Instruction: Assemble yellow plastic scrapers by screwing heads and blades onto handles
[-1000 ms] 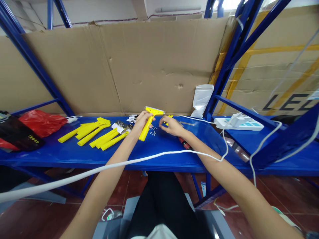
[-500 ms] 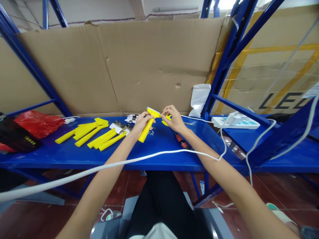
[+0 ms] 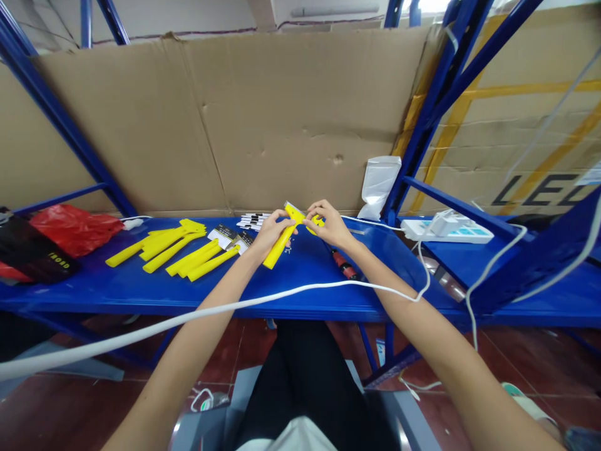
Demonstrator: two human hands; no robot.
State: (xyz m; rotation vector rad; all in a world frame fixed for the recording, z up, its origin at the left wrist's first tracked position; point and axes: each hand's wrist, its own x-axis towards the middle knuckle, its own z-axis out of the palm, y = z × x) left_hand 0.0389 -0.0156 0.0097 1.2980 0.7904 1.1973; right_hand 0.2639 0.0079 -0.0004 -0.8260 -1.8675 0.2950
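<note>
My left hand (image 3: 268,237) is closed round a yellow scraper (image 3: 278,248), near where its handle meets the wide head. The handle slants down toward me, and a thin pale blade edge shows along the top of the head. The fingers of my right hand (image 3: 331,225) pinch the right end of the head; the fingertips partly hide it. Behind that hand lies another yellow piece (image 3: 318,223), mostly covered. Small screws (image 3: 288,249) are scattered on the blue bench just right of the handle.
Several yellow scrapers (image 3: 159,244) lie at left, some by black-and-white cards (image 3: 223,236). A stack of pale strips (image 3: 253,221) sits behind my left hand. At right are a red-and-black screwdriver (image 3: 345,265) and a power strip (image 3: 446,230). A white cable (image 3: 291,293) crosses in front.
The scraper has turned a little in my hands, its head tilting more steeply down to the right. Both hands stay on it, and the whole view has shifted slightly.
</note>
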